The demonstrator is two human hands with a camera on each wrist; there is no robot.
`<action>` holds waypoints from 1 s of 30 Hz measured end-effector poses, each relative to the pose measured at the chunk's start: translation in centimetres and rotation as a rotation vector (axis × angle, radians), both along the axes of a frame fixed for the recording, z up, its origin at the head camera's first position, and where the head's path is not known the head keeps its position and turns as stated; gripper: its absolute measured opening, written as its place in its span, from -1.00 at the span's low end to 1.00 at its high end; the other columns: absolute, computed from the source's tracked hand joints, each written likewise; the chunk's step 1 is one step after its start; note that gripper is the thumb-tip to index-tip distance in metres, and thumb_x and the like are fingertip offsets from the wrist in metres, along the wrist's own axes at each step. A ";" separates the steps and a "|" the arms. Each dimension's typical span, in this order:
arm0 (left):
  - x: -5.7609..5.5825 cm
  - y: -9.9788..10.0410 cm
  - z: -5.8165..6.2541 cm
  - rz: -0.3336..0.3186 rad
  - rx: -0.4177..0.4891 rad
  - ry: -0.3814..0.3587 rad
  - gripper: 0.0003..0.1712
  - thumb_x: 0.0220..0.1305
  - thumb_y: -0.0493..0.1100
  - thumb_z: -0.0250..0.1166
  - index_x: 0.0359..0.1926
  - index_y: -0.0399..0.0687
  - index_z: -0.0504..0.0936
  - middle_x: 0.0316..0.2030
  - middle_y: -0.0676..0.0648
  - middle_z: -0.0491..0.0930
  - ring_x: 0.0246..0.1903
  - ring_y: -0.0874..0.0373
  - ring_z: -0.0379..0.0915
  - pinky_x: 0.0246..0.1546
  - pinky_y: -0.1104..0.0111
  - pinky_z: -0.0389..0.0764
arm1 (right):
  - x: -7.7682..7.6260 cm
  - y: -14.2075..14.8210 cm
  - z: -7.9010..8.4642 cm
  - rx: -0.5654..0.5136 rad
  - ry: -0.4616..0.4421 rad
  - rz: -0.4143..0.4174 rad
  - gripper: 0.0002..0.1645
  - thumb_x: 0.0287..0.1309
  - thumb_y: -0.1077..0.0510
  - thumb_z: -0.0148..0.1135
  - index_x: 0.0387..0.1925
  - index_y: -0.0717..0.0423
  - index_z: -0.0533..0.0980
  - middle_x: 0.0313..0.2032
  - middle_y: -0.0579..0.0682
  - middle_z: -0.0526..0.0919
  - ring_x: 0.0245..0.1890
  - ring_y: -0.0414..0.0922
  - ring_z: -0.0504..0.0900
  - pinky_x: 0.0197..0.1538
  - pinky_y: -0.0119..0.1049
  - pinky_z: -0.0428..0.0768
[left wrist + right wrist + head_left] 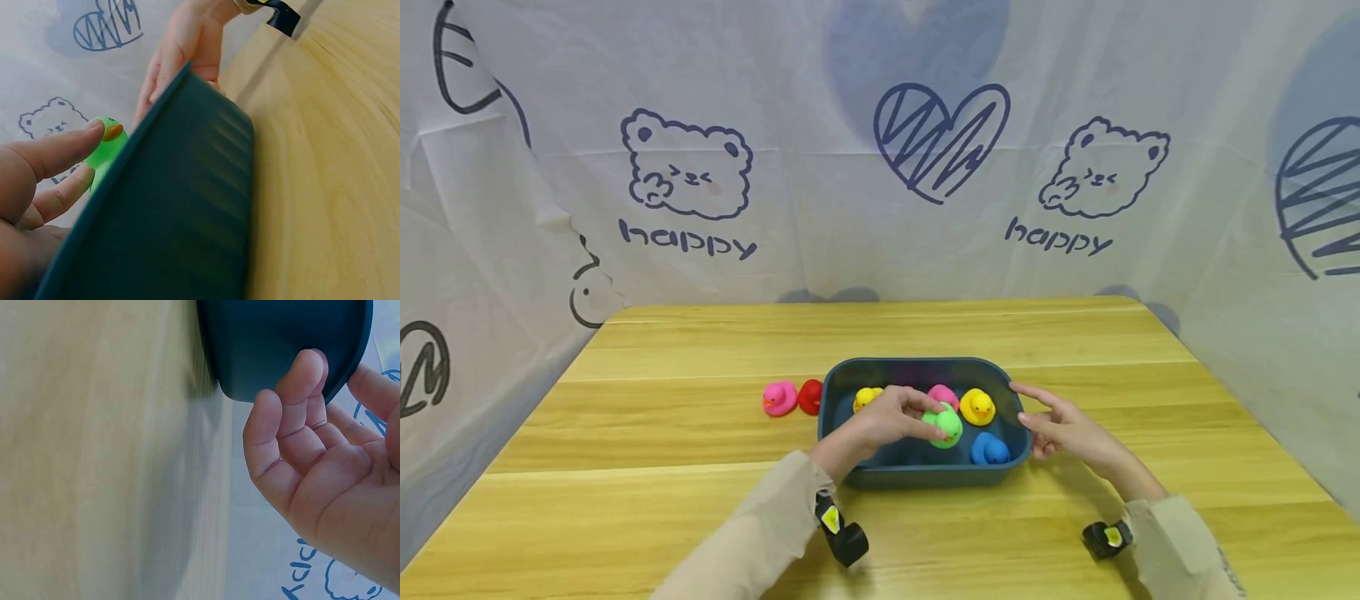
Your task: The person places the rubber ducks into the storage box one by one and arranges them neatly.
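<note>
My left hand [887, 417] pinches a green rubber duck [948, 427] between thumb and fingers, above the inside of a dark blue-green plastic box [917, 477]. In the left wrist view the duck's orange beak shows beside the thumb, and the box wall hides its lower part. My right hand [1071, 429] is at the box's right end, index fingertip and thumb tip right at the rim, other fingers loosely bent beside the outer wall. Inside the box are yellow ducks [977, 407], a pink duck [943, 397] and a blue duck [990, 450]; the left hand partly covers others.
Left of the box, a pink duck [780, 398] and a red duck [810, 397] sit on the wooden table [662, 433], the red one close by the box wall. Behind the table hangs a white cloth [820, 208] printed with bears and hearts.
</note>
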State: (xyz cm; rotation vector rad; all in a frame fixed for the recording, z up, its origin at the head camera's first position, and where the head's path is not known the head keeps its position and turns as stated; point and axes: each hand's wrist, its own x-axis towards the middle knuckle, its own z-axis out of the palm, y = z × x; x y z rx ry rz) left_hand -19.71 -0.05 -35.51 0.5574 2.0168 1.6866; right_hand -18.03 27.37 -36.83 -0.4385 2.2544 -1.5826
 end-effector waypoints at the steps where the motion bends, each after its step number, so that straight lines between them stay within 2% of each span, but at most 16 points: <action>1: 0.0 0.0 -0.1 -0.005 -0.006 -0.005 -0.70 0.01 -0.37 0.31 -0.18 -0.41 0.56 -0.39 -0.06 0.58 -0.41 0.21 0.45 -0.27 0.38 0.50 | 0.0 0.0 0.0 0.000 0.001 0.000 -0.28 0.28 0.12 -0.05 0.33 0.26 -0.09 -0.62 0.07 0.41 -0.64 -0.07 0.48 -0.53 -0.31 0.47; 11: -0.3 0.6 -1.1 -0.051 -0.149 -0.061 -0.68 -0.04 -0.46 0.31 -0.17 -0.37 0.59 -0.30 -0.09 0.56 -0.36 0.18 0.41 -0.26 0.39 0.50 | 0.2 -0.2 0.2 -0.005 0.006 0.006 -0.29 0.28 0.14 -0.05 0.32 0.28 -0.09 -0.64 0.09 0.43 -0.65 -0.09 0.48 -0.53 -0.31 0.47; 18: -0.2 0.7 -1.1 -0.100 -0.238 -0.065 -0.69 -0.03 -0.51 0.25 -0.18 -0.31 0.61 -0.24 -0.09 0.57 -0.29 0.14 0.39 -0.23 0.35 0.50 | 0.2 -0.3 0.2 -0.011 0.005 0.009 -0.30 0.29 0.16 -0.08 0.33 0.27 -0.11 -0.64 0.08 0.42 -0.65 -0.09 0.47 -0.54 -0.31 0.46; 22: -0.1 0.6 -1.0 -0.089 -0.246 -0.064 -0.68 -0.03 -0.53 0.23 -0.17 -0.34 0.60 -0.23 -0.11 0.57 -0.30 0.15 0.41 -0.24 0.35 0.51 | 0.1 -0.3 0.1 -0.008 0.003 0.007 -0.30 0.29 0.16 -0.08 0.34 0.26 -0.11 -0.65 0.07 0.42 -0.66 -0.09 0.47 -0.54 -0.32 0.46; 27: 0.1 0.4 -0.8 -0.059 -0.270 -0.100 -0.68 -0.03 -0.54 0.23 -0.17 -0.34 0.61 -0.26 -0.13 0.58 -0.41 0.16 0.46 -0.33 0.35 0.55 | 0.1 -0.2 0.0 0.004 0.010 0.005 -0.30 0.29 0.15 -0.08 0.33 0.27 -0.10 -0.65 0.08 0.42 -0.66 -0.08 0.48 -0.54 -0.32 0.46; 30: 0.1 0.3 -0.7 -0.037 -0.295 -0.124 -0.69 -0.03 -0.53 0.24 -0.18 -0.32 0.62 -0.27 -0.14 0.57 -0.37 0.13 0.49 -0.31 0.33 0.55 | 0.0 -0.1 -0.1 0.008 0.011 0.004 -0.30 0.29 0.13 -0.07 0.33 0.27 -0.09 -0.66 0.09 0.42 -0.65 -0.07 0.48 -0.53 -0.32 0.46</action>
